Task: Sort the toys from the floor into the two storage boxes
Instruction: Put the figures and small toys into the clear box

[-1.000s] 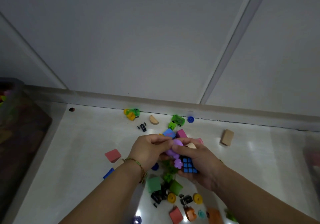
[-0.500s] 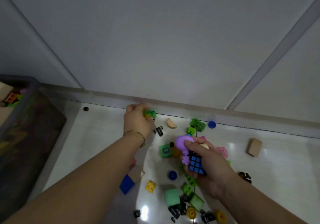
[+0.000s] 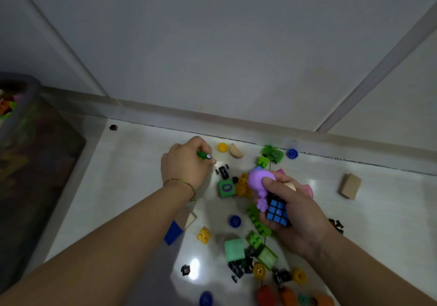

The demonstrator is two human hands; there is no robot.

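Curling round a small green toy car [image 3: 203, 155] near the baseboard, the left hand [image 3: 186, 164] pinches it just above the pale floor [image 3: 132, 175]. The right hand [image 3: 293, 213] grips a soft purple figure [image 3: 259, 181] under its thumb and cradles a black-edged blue puzzle cube [image 3: 277, 212], over scattered plastic bricks. A dark storage box [image 3: 35, 164] stands at far left.

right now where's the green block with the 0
In the head view the green 0 block lies on the floor between the left hand and right hand, beside a yellow brick, a black car just beyond it.
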